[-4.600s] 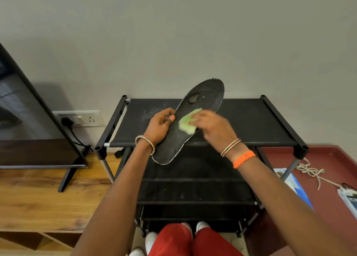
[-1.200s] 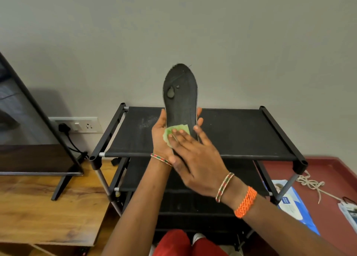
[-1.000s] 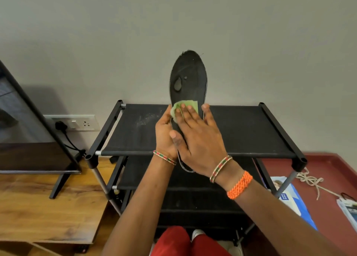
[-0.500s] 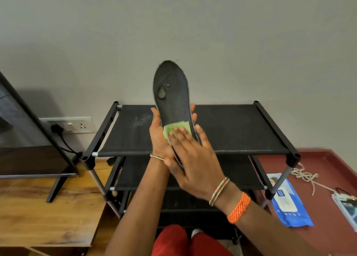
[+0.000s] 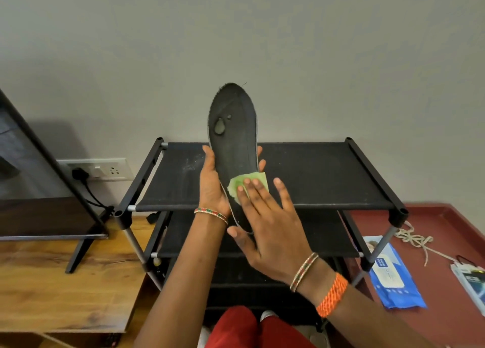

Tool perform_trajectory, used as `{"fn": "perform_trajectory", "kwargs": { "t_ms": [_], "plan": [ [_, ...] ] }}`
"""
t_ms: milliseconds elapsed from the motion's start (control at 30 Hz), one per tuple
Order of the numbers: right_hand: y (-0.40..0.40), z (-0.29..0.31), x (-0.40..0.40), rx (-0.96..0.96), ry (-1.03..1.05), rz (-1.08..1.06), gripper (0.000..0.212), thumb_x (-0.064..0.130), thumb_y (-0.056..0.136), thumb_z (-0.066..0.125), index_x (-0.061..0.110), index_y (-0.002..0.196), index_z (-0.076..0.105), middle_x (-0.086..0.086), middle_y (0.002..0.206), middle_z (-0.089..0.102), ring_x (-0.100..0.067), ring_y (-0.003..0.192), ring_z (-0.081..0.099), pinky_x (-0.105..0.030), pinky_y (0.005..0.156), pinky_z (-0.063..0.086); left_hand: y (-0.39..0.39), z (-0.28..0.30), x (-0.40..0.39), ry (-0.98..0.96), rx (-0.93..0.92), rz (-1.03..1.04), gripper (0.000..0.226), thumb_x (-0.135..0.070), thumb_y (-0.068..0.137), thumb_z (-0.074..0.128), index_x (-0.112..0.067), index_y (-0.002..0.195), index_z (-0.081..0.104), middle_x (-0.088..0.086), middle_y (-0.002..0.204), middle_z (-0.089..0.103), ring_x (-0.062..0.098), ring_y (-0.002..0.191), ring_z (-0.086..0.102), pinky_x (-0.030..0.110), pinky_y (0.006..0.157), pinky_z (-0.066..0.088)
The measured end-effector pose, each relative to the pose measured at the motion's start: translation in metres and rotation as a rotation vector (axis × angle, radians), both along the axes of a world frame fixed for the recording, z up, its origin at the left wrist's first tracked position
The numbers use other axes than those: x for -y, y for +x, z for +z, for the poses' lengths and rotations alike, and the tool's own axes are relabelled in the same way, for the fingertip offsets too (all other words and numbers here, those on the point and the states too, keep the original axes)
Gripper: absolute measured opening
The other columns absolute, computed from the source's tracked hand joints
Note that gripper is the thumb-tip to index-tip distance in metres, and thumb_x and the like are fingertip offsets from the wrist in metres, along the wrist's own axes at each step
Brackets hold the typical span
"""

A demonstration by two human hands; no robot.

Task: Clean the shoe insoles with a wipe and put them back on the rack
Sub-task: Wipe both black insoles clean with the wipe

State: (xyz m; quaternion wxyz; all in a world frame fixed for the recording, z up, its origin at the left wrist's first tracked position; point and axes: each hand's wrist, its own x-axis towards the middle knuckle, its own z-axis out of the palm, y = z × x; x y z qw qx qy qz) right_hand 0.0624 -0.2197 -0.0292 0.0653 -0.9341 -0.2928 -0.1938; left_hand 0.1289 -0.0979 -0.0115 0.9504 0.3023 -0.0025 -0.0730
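Wiping well means I keep my left hand (image 5: 211, 187) wrapped round the insole (image 5: 233, 143), upright above the rack (image 5: 328, 174), while my right hand's (image 5: 273, 232) straight fingers press the wipe (image 5: 248, 183) flat, stroking toward the stained toe.

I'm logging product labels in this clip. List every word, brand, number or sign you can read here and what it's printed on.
None of it can be read.
Blue wipes packet, on the floor right of the rack: a dark logo patch and white label, print too small.
Packet at the right edge: dark printed panel, blurred and cut off.
Wall socket plate: no text visible.
Insole and green wipe: no lettering visible.
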Motion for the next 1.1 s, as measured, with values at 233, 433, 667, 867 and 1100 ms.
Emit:
{"fn": "perform_trajectory", "kwargs": {
  "t_ms": [233, 433, 667, 867, 1100],
  "plan": [
    [0.055, 0.034, -0.003, 0.080, 0.010, -0.211, 0.077, 0.057, 0.091, -0.001, 0.011, 0.149, 0.019, -0.009, 0.155, 0.021, -0.022, 0.144, 0.014, -0.051, 0.114, -0.008, -0.012, 0.007, 0.026, 0.223, 0.038, 0.021, 0.060, -0.055, 0.097, 0.020, -0.014, 0.115, 0.060, 0.006, 0.107, 0.071, 0.017, 0.098, 0.068, 0.029, 0.080, 0.057],
    [0.003, -0.002, 0.003, 0.022, 0.012, 0.049, 0.072, 0.057, 0.095, 0.010, 0.010, 0.144, 0.035, -0.008, 0.150, 0.033, -0.021, 0.142, 0.024, -0.054, 0.114, 0.006, 0.005, 0.013, -0.001, 0.053, -0.055, 0.041, 0.079, -0.069, 0.089, 0.026, -0.003, 0.119, 0.058, 0.015, 0.109, 0.067, 0.029, 0.087, 0.069, 0.040, 0.082, 0.055],
    [0.035, 0.027, 0.001, 0.094, 0.062, -0.066, 0.067, 0.054, 0.096, 0.003, 0.017, 0.147, 0.027, -0.003, 0.154, 0.026, -0.018, 0.144, 0.016, -0.054, 0.114, -0.002, -0.011, 0.014, 0.018, 0.275, -0.041, -0.008, 0.069, -0.058, 0.096, 0.020, -0.005, 0.101, 0.062, 0.015, 0.087, 0.073, 0.021, 0.076, 0.072, 0.029, 0.065, 0.059],
    [0.006, 0.012, -0.009, 0.046, -0.041, 0.120, 0.073, 0.059, 0.094, 0.011, 0.012, 0.145, 0.032, -0.006, 0.151, 0.031, -0.018, 0.143, 0.020, -0.053, 0.115, -0.002, 0.000, 0.020, -0.017, 0.052, -0.036, 0.147, 0.072, -0.062, 0.094, 0.025, 0.000, 0.116, 0.056, 0.014, 0.094, 0.071, 0.025, 0.077, 0.071, 0.035, 0.071, 0.058],
    [0.031, 0.032, -0.012, 0.122, -0.018, -0.040, 0.065, 0.053, 0.096, 0.013, 0.016, 0.147, 0.026, -0.004, 0.154, 0.024, -0.019, 0.144, 0.014, -0.054, 0.114, -0.003, -0.022, 0.004, 0.006, 0.327, -0.063, 0.143, 0.055, -0.053, 0.097, 0.028, -0.012, 0.106, 0.064, 0.013, 0.105, 0.070, 0.017, 0.087, 0.071, 0.027, 0.070, 0.057]
  ]
}}
